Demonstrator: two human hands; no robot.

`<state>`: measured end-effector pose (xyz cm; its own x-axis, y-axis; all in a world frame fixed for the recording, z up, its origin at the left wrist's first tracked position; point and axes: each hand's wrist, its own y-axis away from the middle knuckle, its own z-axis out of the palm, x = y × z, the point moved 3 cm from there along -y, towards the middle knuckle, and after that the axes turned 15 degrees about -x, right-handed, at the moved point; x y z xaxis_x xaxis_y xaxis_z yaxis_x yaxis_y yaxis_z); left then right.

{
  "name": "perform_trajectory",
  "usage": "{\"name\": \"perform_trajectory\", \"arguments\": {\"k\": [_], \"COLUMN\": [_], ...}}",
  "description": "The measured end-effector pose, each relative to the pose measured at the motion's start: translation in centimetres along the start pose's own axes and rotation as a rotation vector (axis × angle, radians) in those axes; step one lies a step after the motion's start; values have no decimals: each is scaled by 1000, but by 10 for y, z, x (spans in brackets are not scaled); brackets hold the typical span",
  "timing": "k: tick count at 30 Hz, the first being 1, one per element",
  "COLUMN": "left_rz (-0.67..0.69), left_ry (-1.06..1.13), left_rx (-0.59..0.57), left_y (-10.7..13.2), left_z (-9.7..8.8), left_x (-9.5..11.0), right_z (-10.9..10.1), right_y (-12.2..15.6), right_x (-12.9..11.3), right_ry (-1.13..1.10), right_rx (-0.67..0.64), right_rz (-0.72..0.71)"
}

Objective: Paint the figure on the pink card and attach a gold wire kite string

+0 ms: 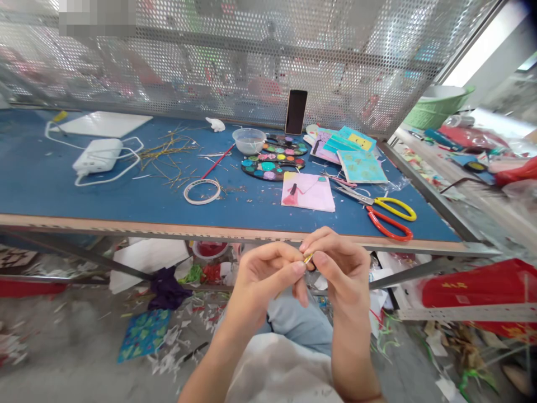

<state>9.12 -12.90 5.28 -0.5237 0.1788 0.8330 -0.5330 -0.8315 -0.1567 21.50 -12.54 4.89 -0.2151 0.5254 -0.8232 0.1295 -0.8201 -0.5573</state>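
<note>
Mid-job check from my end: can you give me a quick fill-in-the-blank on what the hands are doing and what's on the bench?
The left hand and right hand meet at their ____, pinching a small gold piece.
The scissors on the table have one red handle and one ____ handle.
The white charger lies on a table whose top is ____.

Missing words: fingertips; yellow; blue.

Hands [339,268] before the workbench edge [210,230]
</note>
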Motion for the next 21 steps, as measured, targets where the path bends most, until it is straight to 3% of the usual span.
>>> {"name": "perform_trajectory", "arguments": {"k": [21], "left_rz": [-56], "left_ry": [25], "left_rx": [-64], "left_y": [-1], "left_z": [-1], "left_x": [-2], "right_z": [1], "right_y": [1], "right_x": [-1], "right_ry": [30], "right_rx": [28], "right_rz": [3]}}
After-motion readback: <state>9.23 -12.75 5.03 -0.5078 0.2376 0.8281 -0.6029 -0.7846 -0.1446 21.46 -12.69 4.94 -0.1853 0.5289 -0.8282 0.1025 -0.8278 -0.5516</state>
